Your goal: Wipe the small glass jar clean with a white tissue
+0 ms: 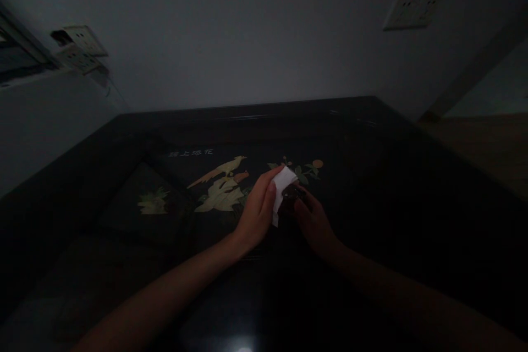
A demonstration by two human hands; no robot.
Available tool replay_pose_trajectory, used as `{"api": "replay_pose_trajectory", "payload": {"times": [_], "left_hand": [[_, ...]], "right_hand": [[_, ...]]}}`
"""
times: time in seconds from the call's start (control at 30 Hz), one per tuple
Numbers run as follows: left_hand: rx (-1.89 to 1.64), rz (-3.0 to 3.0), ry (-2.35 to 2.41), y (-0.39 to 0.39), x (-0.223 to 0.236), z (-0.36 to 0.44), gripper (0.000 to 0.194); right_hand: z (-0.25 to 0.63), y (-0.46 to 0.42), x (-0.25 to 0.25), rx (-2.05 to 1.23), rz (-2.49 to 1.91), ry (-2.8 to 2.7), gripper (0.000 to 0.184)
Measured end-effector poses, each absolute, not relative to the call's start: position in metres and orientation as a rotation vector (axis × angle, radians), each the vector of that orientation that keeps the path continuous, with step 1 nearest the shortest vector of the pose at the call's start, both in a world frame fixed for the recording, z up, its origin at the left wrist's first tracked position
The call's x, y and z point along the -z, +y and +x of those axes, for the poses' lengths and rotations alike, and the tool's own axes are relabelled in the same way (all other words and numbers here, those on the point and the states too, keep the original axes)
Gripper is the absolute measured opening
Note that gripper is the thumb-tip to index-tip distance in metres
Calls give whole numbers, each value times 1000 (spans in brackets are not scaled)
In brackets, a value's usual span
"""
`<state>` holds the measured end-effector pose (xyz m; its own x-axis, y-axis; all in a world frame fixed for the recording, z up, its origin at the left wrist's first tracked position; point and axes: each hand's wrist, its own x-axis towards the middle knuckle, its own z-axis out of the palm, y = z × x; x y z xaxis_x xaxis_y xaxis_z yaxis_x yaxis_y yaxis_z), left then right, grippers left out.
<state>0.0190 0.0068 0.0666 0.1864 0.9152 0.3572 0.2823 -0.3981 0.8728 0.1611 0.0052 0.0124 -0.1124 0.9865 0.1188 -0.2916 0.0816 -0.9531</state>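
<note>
left hand [259, 201]: fingers curled, closed on a thin white paper tissue [284, 180]. right hand [317, 223]: fingers bent around a small dark glossy object [291, 193], exact shape too dim to tell. both items appear to touch, between the hands, over the middle of a glossy black table [256, 133], right of its inlaid yellowish bird [229, 166]. advisable: firm right grip, tissue kept flat, light pressure.

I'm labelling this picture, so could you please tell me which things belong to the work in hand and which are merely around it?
In use:
- white sheet, in the left hand
- dark object, in the right hand

Around:
- decorated tabletop
- wall outlets
</note>
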Motion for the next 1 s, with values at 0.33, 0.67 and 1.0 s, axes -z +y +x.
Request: {"api": "replay_pose_trajectory", "payload": {"times": [0.33,0.67,1.0], "left_hand": [[-1284,2177,1083,10,-59,16,39],[-1263,2361,983,12,-60,12,38],[-1276,1440,1030,16,-56,16,41]], "right_hand": [[160,2,-20,-1362,-906,-1226,55],[159,3,-19,-1470,-883,-1197,53],[159,4,-18,-1527,-821,-1119,58]]}}
